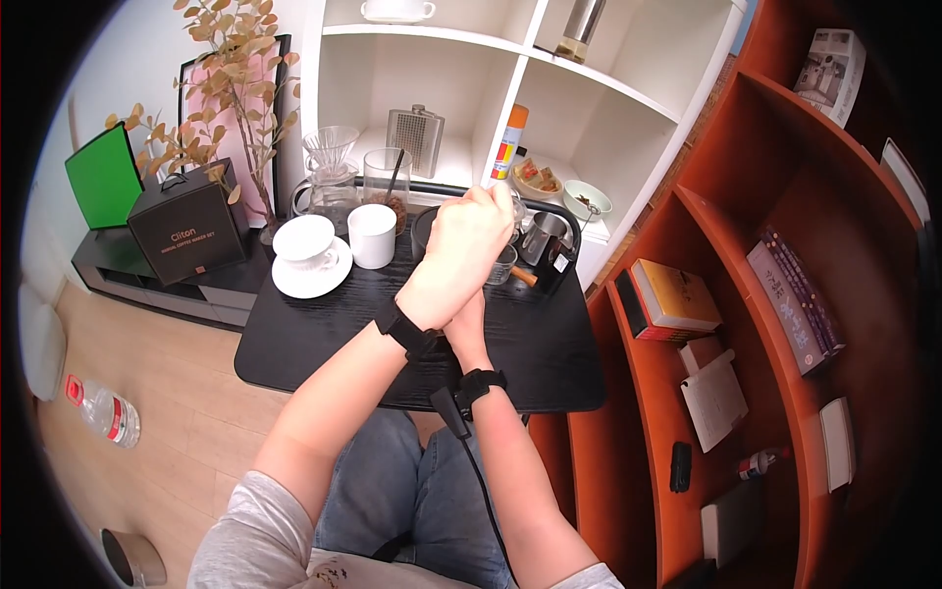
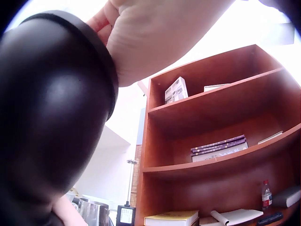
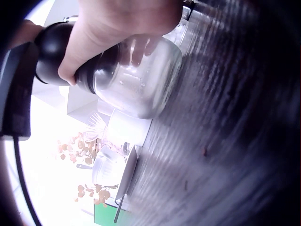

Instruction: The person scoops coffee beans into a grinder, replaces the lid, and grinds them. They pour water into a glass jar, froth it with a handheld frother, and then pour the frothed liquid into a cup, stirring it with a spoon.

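Observation:
A hand coffee grinder with a black body and a clear glass jar stands on the black table. My right hand grips it around the waist, thumb along the black collar. Above it, my left hand is curled at the grinder's top; what lies inside its fingers is hidden. In the left wrist view the black body fills the left side, with the left palm over its upper rim. Most of the grinder and of my right hand is covered in the head view.
On the table's left are a white cup on a saucer and a white mug. Behind them are a glass carafe and a tall glass of beans. A metal pitcher stands right, beside a wooden bookcase.

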Motion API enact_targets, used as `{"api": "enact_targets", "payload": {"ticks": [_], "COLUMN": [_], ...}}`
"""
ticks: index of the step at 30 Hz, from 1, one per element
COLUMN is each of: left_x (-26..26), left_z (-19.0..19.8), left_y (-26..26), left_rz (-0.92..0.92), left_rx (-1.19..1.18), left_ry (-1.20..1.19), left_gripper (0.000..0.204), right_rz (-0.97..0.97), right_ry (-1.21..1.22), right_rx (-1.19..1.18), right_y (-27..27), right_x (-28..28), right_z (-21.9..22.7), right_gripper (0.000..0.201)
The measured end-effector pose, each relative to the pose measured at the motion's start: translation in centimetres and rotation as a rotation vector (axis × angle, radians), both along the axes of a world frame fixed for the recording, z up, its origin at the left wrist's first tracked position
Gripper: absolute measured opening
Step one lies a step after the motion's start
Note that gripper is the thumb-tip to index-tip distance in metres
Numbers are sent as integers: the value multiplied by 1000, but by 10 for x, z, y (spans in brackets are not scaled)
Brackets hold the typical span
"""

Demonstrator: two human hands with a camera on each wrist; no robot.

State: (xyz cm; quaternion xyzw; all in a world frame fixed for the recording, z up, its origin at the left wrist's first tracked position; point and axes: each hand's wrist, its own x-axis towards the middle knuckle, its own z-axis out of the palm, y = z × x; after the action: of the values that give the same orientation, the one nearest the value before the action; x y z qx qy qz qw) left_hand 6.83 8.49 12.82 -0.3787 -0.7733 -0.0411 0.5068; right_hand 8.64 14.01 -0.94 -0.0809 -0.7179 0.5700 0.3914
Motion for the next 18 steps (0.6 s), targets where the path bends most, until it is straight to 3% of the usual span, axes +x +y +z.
{"api": "enact_targets", "payload": {"ticks": [5,8,10,18], "left_x": [-3,-4,-5,-6], "left_z": [-2,-4,-5,-7], "left_y": [-3,-10,-17,-25], "left_rz": [-13,-106,-303,-385], "left_rx": [-9,33,117,110], "left_ry": [-2,-44,-154,-169], "left_gripper": [19,18,34,42], "right_rz": [-13,4,-29,27], "right_ry": [6,5,76,49], "right_rx": [19,-33,53,-2], "right_y": [-1,-2,-2,-3], "right_x": [-1,0,-2,3], "right_z": [0,4,2,5], "right_gripper": [62,64,65,70]}}
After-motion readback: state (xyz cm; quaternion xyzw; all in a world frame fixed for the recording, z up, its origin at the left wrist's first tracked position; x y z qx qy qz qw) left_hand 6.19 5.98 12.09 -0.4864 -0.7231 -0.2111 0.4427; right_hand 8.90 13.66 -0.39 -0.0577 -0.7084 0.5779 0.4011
